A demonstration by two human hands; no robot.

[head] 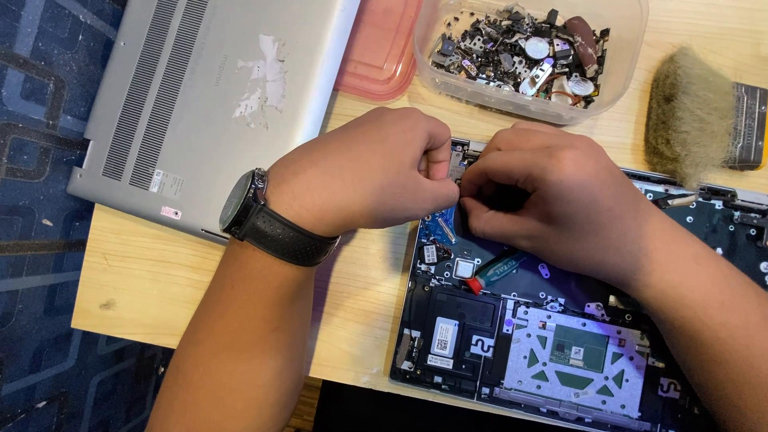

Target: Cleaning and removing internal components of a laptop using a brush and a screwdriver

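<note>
Left hand [364, 172], black wristwatch [256, 218] on wrist, curled into fist; right hand [540, 200] curled too, fingertips of both meeting, pinching small dark part, too hidden to identify, over top-left corner of opened black laptop chassis [560, 344]. Teal-handled screwdriver [492, 270] lies on chassis under right hand. Beyond: clear plastic tub of small metal parts [528, 52], pink lid [380, 48], silver laptop bottom cover [204, 96], bristle brush [696, 116], on light wooden table [144, 280].
</note>
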